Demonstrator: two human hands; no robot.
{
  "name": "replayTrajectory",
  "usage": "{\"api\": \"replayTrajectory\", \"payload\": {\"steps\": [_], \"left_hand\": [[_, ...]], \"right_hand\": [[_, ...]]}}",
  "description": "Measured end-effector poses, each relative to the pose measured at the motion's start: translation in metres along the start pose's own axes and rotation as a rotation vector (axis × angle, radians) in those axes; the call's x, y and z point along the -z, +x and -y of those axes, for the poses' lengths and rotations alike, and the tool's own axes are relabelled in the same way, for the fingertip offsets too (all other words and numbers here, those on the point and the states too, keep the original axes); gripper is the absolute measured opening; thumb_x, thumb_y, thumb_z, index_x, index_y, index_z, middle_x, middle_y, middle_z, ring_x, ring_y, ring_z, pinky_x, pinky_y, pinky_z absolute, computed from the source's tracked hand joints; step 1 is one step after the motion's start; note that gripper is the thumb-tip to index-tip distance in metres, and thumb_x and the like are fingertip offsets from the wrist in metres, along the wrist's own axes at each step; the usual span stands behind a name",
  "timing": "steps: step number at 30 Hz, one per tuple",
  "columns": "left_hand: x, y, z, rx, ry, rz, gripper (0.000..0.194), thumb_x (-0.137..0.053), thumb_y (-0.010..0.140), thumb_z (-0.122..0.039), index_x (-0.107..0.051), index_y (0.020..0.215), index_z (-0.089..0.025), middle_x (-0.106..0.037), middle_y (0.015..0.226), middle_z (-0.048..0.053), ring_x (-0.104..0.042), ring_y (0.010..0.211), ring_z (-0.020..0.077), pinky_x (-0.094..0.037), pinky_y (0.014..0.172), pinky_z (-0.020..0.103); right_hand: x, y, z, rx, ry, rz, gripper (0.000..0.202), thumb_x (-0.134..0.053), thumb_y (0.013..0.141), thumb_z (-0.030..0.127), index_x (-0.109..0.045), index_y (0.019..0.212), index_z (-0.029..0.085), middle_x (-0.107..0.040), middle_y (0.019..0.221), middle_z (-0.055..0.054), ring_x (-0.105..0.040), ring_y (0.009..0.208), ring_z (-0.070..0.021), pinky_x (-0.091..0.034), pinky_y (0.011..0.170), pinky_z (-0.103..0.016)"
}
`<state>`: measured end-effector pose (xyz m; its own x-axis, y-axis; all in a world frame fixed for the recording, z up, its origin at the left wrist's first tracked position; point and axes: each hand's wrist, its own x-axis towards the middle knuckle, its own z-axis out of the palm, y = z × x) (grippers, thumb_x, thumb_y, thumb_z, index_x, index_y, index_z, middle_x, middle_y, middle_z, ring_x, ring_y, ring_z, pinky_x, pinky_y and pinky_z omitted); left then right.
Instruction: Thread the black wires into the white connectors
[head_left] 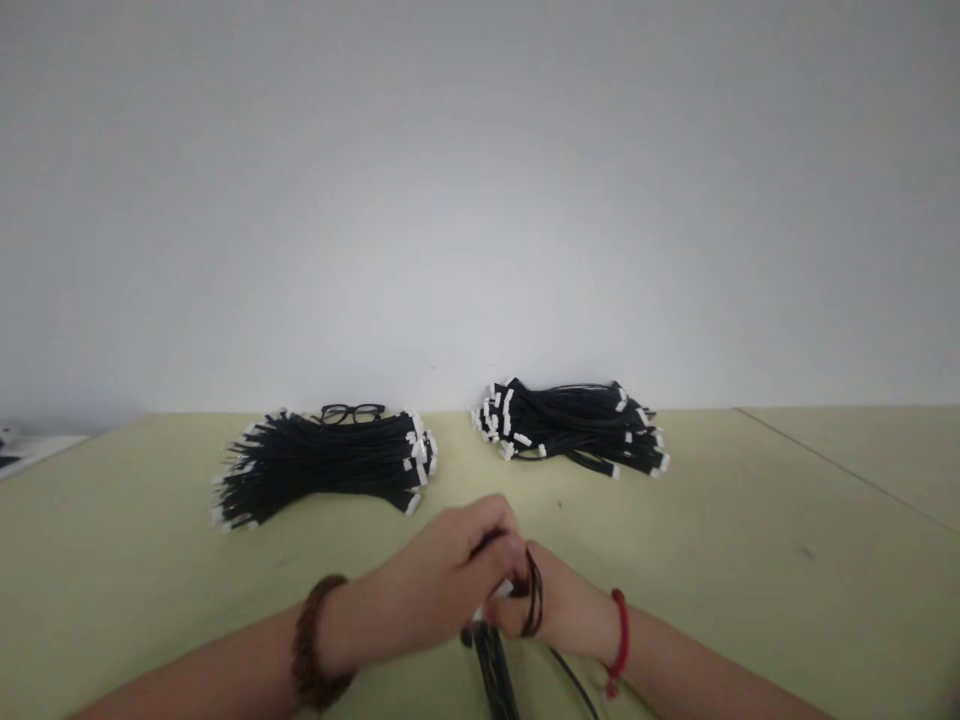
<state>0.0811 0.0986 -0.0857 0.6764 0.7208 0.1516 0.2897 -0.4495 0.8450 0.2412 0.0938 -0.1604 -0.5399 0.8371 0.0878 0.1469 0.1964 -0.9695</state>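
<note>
Near the bottom centre, my left hand [457, 575] and my right hand [544, 600] meet, both with bent, closed fingers. A black cable bundle [493, 670] with white ends hangs down from between them toward the lower edge. Dark thin loops [534, 595] pass round the fingers of my right hand. Part of a white connector [504, 588] shows between the hands; the fingertips there are partly hidden and blurred. My left wrist wears a brown beaded bracelet [309, 640], my right wrist a red cord [620, 635].
A large pile of black cables with white connectors [322, 460] lies at the left of the pale yellow-green table [750, 580]. Another such pile [574, 425] is farther right. Black-framed glasses [352, 413] rest behind the left pile, by the grey wall. A seam crosses the table at right.
</note>
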Motion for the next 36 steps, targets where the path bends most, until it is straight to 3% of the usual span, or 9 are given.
{"api": "replayTrajectory", "payload": {"steps": [4,6,8,10,14,18,24,30,36], "left_hand": [[-0.001,0.014,0.031,0.057,-0.118,-0.174,0.028,-0.036,0.092,-0.043,-0.04,0.075,-0.02,-0.038,0.06,-0.006,-0.036,0.05,0.0101,-0.031,0.048,0.023],[-0.007,0.002,0.049,0.036,-0.166,-0.199,0.04,-0.033,0.088,-0.057,-0.044,0.085,-0.02,-0.048,0.072,-0.001,-0.048,0.064,0.0141,-0.041,0.059,0.027],[-0.009,-0.017,0.058,-0.016,-0.154,-0.195,0.057,-0.05,0.073,-0.069,-0.045,0.101,-0.02,-0.052,0.096,0.006,-0.051,0.087,0.0205,-0.044,0.074,0.033],[-0.008,-0.033,0.059,-0.018,-0.021,-0.113,0.071,-0.07,0.059,-0.062,-0.042,0.11,-0.02,-0.05,0.103,0.008,-0.049,0.091,0.0225,-0.043,0.077,0.034],[-0.003,-0.046,0.054,0.033,0.387,0.126,0.029,-0.064,0.074,-0.03,-0.05,0.098,-0.02,-0.057,0.093,0.006,-0.049,0.082,0.021,-0.042,0.076,0.033],[0.0,-0.041,0.049,-0.033,0.515,0.165,0.004,-0.051,0.082,-0.021,-0.053,0.086,-0.019,-0.059,0.087,0.007,-0.051,0.081,0.021,-0.043,0.075,0.033],[-0.001,-0.039,0.043,0.007,0.14,0.103,0.027,-0.032,0.095,-0.027,-0.057,0.09,-0.017,-0.063,0.088,0.005,-0.055,0.081,0.0172,-0.043,0.077,0.028],[-0.003,-0.034,0.05,0.018,0.06,0.06,0.027,-0.036,0.093,-0.025,-0.055,0.076,-0.017,-0.056,0.073,-0.001,-0.047,0.068,0.0137,-0.038,0.067,0.024],[0.001,-0.031,0.06,0.251,-0.414,0.16,0.053,-0.036,0.081,-0.069,-0.049,0.084,-0.018,-0.04,0.062,-0.006,-0.031,0.049,0.0088,-0.024,0.044,0.021]], "right_hand": [[-0.007,0.0,0.004,-0.048,0.081,-0.028,0.03,-0.067,0.078,0.037,-0.048,0.065,0.017,-0.04,0.055,0.009,-0.036,0.045,-0.0062,-0.032,0.045,-0.02],[-0.008,0.001,0.004,-0.078,0.112,-0.059,0.033,-0.066,0.075,0.041,-0.045,0.063,0.019,-0.037,0.052,0.01,-0.032,0.044,-0.0061,-0.027,0.044,-0.02],[-0.007,0.003,0.005,-0.113,0.125,-0.078,0.031,-0.064,0.073,0.042,-0.045,0.064,0.02,-0.036,0.049,0.01,-0.029,0.043,-0.0062,-0.023,0.042,-0.02],[-0.005,0.003,0.006,-0.139,0.125,-0.086,0.025,-0.063,0.072,0.037,-0.046,0.064,0.02,-0.035,0.046,0.01,-0.028,0.041,-0.0063,-0.02,0.041,-0.021],[-0.002,0.0,0.009,-0.155,0.119,-0.074,0.017,-0.061,0.07,0.029,-0.048,0.065,0.019,-0.037,0.047,0.01,-0.028,0.043,-0.0064,-0.021,0.042,-0.02],[-0.005,-0.001,0.012,-0.145,0.107,-0.073,0.021,-0.063,0.069,0.03,-0.047,0.064,0.018,-0.039,0.054,0.008,-0.028,0.049,-0.0069,-0.022,0.045,-0.02],[-0.008,0.002,0.02,-0.076,0.101,-0.019,0.042,-0.065,0.068,0.055,-0.043,0.062,0.02,-0.038,0.056,0.006,-0.032,0.052,-0.0088,-0.027,0.046,-0.022],[-0.006,-0.001,0.022,-0.069,0.086,-0.014,0.038,-0.063,0.071,0.051,-0.042,0.064,0.02,-0.038,0.059,0.006,-0.032,0.054,-0.0091,-0.027,0.048,-0.022],[-0.013,-0.002,0.012,-0.079,0.062,-0.062,0.026,-0.062,0.074,0.038,-0.047,0.065,0.019,-0.041,0.057,0.006,-0.032,0.052,-0.009,-0.026,0.046,-0.021]]}}
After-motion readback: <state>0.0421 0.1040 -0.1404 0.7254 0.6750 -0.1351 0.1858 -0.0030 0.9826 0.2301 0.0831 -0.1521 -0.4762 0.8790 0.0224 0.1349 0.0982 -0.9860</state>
